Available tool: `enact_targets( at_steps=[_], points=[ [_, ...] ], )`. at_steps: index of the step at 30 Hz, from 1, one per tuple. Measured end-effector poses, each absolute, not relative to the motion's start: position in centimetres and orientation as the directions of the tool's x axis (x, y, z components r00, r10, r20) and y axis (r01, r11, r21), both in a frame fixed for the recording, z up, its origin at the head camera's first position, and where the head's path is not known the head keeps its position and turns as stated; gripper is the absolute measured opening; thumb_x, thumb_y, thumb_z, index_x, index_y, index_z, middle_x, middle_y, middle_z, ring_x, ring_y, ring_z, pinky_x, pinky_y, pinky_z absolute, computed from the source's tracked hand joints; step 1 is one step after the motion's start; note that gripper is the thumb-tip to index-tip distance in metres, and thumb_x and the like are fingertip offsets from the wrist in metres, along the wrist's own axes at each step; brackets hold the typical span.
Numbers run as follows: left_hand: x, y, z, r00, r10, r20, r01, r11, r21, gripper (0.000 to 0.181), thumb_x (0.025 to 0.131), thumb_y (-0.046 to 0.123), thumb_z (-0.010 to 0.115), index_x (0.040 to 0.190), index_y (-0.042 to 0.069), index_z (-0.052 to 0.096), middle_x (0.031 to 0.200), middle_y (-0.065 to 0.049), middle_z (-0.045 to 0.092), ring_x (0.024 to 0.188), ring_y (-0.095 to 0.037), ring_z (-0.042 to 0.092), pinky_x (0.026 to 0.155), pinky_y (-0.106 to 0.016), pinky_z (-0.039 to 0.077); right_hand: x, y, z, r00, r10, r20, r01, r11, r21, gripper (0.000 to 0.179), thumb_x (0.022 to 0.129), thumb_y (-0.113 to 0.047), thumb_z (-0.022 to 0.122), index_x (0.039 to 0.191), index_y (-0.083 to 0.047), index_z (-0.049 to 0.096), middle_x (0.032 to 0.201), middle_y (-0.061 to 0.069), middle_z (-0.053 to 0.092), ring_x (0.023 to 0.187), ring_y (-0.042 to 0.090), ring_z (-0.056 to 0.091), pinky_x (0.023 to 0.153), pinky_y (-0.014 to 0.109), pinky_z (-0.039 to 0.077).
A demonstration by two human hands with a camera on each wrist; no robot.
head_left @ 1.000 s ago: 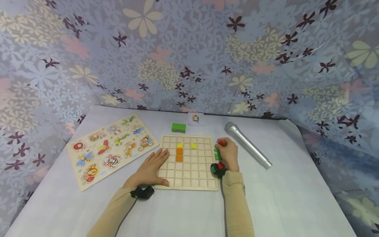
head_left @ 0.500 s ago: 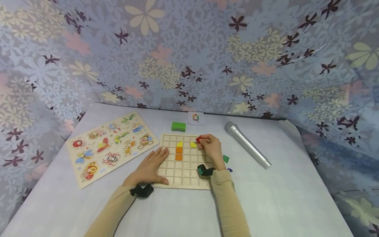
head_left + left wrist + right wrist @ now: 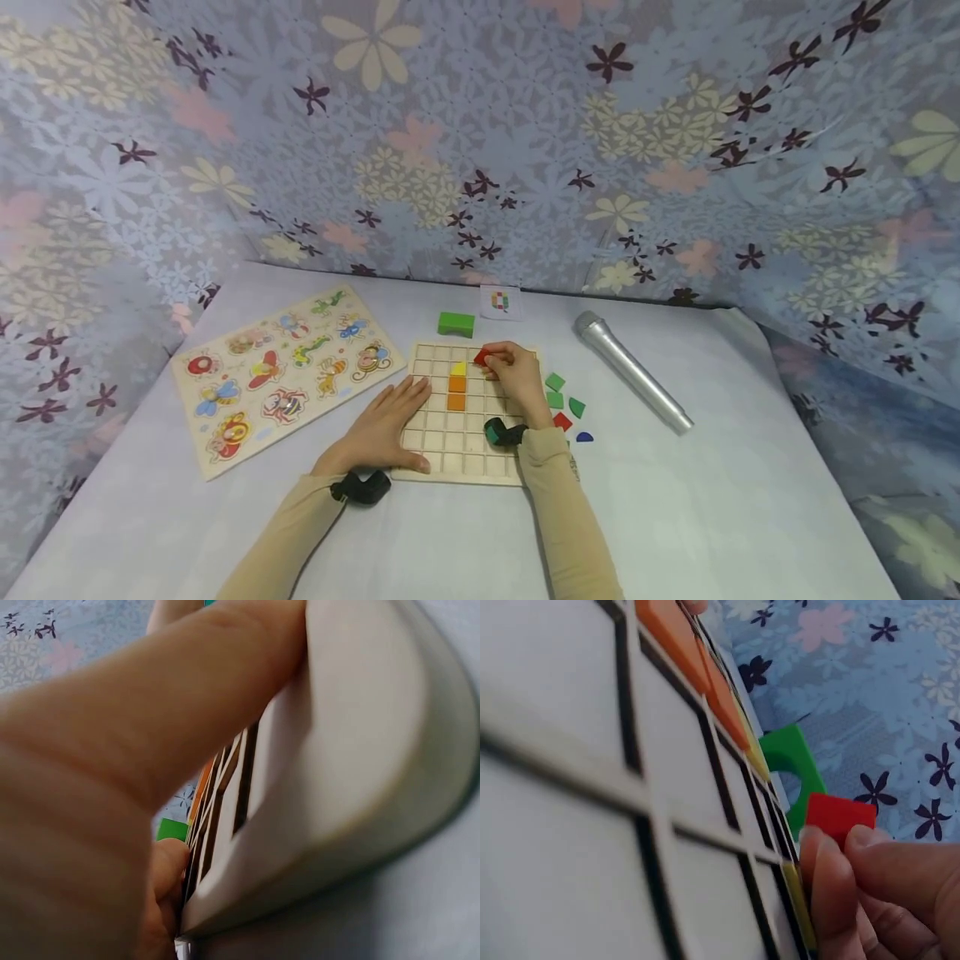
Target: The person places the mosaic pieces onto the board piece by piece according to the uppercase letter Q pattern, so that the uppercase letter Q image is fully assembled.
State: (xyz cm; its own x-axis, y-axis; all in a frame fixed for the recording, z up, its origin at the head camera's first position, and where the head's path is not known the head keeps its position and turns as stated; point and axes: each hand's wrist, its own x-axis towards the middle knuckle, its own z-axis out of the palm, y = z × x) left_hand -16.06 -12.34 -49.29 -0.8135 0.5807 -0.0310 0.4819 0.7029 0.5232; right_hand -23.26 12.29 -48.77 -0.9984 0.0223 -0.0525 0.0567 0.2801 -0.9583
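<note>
A wooden grid board (image 3: 431, 442) lies on the table, with two orange squares (image 3: 457, 393) and a yellow quarter-round piece (image 3: 459, 368) set in one column. Between thumb and fingers my right hand (image 3: 517, 383) pinches a red square tile (image 3: 838, 814) over the board's upper part; in the right wrist view a second yellow piece (image 3: 799, 900) shows beside the fingers. My left hand (image 3: 382, 427) rests on the board's left edge, its fingers spread and thumb near the lower corner. The left wrist view has the thumb (image 3: 225, 667) close up against the board's rim.
Loose green tiles (image 3: 555, 400), a red tile (image 3: 562, 422) and a blue half-round (image 3: 584, 437) lie right of the board. Behind it are a green arch block (image 3: 456, 324) and a pattern card (image 3: 500, 302). An insect puzzle (image 3: 285, 375) lies left, a silver microphone (image 3: 633, 371) right.
My right hand has carried the red tile from the pile at the right leftward over the board's upper rows. The pile is uncovered. My left hand has stayed put.
</note>
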Motion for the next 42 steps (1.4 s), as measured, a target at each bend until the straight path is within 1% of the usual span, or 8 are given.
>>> enact_targets(
  at_steps=[10, 18, 22, 25, 29, 32, 38, 42],
  points=[
    [-16.3, -12.1, -49.5, -0.814, 0.580, -0.020, 0.488, 0.704, 0.516, 0.119, 0.065, 0.060, 0.079, 0.154, 0.005, 0.022, 0.163, -0.011, 0.017, 0.152, -0.034, 0.008, 0.123, -0.053, 0.009, -22.6, 11.4, -48.6, -0.992, -0.023, 0.123, -0.113, 0.584, -0.804, 0.014, 0.094, -0.012, 0.063, 0.102, -0.006, 0.073, 0.097, 0.013, 0.071, 0.083, 0.023, 0.062, 0.070, 0.028, 0.049],
    [-16.2, -12.3, -49.5, -0.814, 0.580, -0.010, 0.493, 0.702, 0.514, 0.118, 0.065, 0.059, 0.079, 0.153, 0.004, 0.023, 0.163, -0.011, 0.017, 0.152, -0.034, 0.008, 0.123, -0.053, 0.009, -22.3, 11.0, -49.0, -0.975, -0.103, 0.196, -0.213, 0.673, -0.708, 0.015, 0.093, -0.007, 0.063, 0.100, -0.002, 0.075, 0.114, 0.019, 0.057, 0.086, 0.026, 0.055, 0.073, 0.032, 0.047],
    [-16.3, -12.3, -49.6, -0.814, 0.580, -0.003, 0.496, 0.699, 0.515, 0.119, 0.064, 0.058, 0.080, 0.153, 0.003, 0.024, 0.162, -0.013, 0.018, 0.151, -0.035, 0.009, 0.123, -0.053, 0.009, -22.3, 11.6, -49.0, -0.978, -0.131, 0.161, -0.207, 0.646, -0.735, 0.020, 0.095, -0.010, 0.060, 0.107, -0.003, 0.074, 0.122, 0.020, 0.056, 0.097, 0.030, 0.057, 0.081, 0.038, 0.050],
    [-16.3, -12.0, -49.8, -0.810, 0.586, -0.014, 0.499, 0.702, 0.508, 0.118, 0.065, 0.058, 0.080, 0.153, 0.003, 0.023, 0.162, -0.013, 0.018, 0.151, -0.035, 0.009, 0.123, -0.054, 0.009, -22.2, 13.5, -48.7, -0.992, -0.075, 0.097, -0.122, 0.534, -0.836, 0.024, 0.097, -0.015, 0.059, 0.116, -0.006, 0.070, 0.124, 0.018, 0.061, 0.102, 0.032, 0.063, 0.084, 0.039, 0.055],
    [-16.3, -11.7, -49.9, -0.800, 0.598, -0.038, 0.500, 0.701, 0.508, 0.118, 0.066, 0.059, 0.079, 0.154, 0.005, 0.021, 0.163, -0.011, 0.016, 0.152, -0.033, 0.007, 0.123, -0.053, 0.008, -21.0, 18.1, -48.0, -1.000, 0.021, 0.005, 0.002, 0.327, -0.945, 0.031, 0.098, -0.017, 0.057, 0.126, -0.005, 0.063, 0.124, 0.018, 0.064, 0.100, 0.025, 0.068, 0.083, 0.029, 0.058],
    [-16.3, -11.6, -49.8, -0.799, 0.600, -0.037, 0.500, 0.698, 0.513, 0.119, 0.066, 0.059, 0.079, 0.154, 0.005, 0.021, 0.163, -0.011, 0.015, 0.152, -0.033, 0.007, 0.123, -0.053, 0.007, -19.3, 22.0, -47.7, -0.998, 0.049, -0.043, 0.053, 0.248, -0.967, 0.036, 0.099, -0.018, 0.055, 0.131, -0.001, 0.058, 0.123, 0.017, 0.066, 0.092, 0.015, 0.069, 0.079, 0.020, 0.057],
    [-16.3, -12.2, -49.6, -0.810, 0.586, -0.029, 0.497, 0.711, 0.497, 0.119, 0.065, 0.057, 0.080, 0.154, 0.004, 0.021, 0.163, -0.012, 0.016, 0.152, -0.034, 0.007, 0.124, -0.052, 0.008, -15.2, 27.5, -48.2, -0.983, 0.030, -0.183, 0.185, 0.242, -0.952, 0.041, 0.099, -0.018, 0.056, 0.132, 0.006, 0.051, 0.097, -0.014, 0.072, 0.071, 0.000, 0.061, 0.064, 0.015, 0.053],
    [-16.1, -12.5, -49.8, -0.810, 0.586, -0.025, 0.501, 0.714, 0.490, 0.119, 0.065, 0.060, 0.079, 0.154, 0.003, 0.021, 0.163, -0.013, 0.016, 0.152, -0.035, 0.008, 0.123, -0.053, 0.008, -14.0, 28.0, -48.7, -0.977, -0.023, -0.214, 0.194, 0.332, -0.923, 0.035, 0.096, -0.015, 0.060, 0.124, 0.005, 0.057, 0.099, -0.006, 0.075, 0.066, 0.000, 0.055, 0.053, 0.014, 0.045]
  ],
)
